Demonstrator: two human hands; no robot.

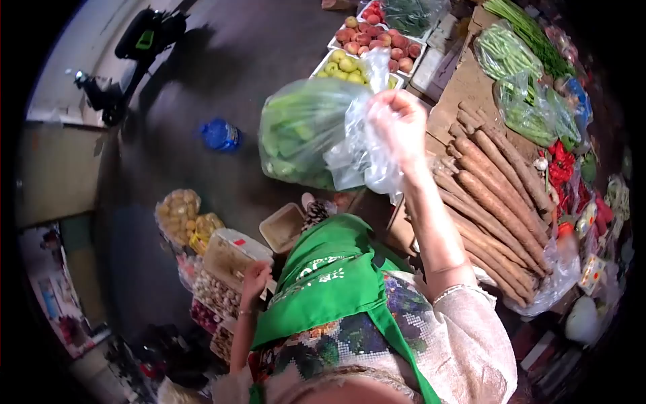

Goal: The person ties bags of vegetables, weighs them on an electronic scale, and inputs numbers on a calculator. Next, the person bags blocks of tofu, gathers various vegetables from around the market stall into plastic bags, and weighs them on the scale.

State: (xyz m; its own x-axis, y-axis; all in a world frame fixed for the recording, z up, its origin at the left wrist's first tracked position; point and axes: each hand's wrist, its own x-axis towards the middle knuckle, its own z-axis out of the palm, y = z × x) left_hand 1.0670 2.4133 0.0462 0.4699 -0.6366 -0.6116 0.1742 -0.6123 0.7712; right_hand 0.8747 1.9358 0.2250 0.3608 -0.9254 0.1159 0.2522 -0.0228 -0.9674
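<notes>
My right hand (398, 124) is raised at the upper middle, its fingers closed round the gathered top of a clear plastic bag. Green leafy vegetables fill the bag (303, 135), which hangs to the left of the hand, above the floor. Low at the left of my green apron (323, 283), my left hand (256, 277) is beside an open white box (232, 259). Its fingers look curled, and whether they hold anything is too small to make out.
Long brown roots (501, 202) lie on the stall at the right, near bagged greens (508, 54) and red peppers (560, 165). Trays of peaches (370, 37) and green fruit (344, 66) stand ahead. A blue container (221, 135) is on the floor, a scooter (138, 64) beyond.
</notes>
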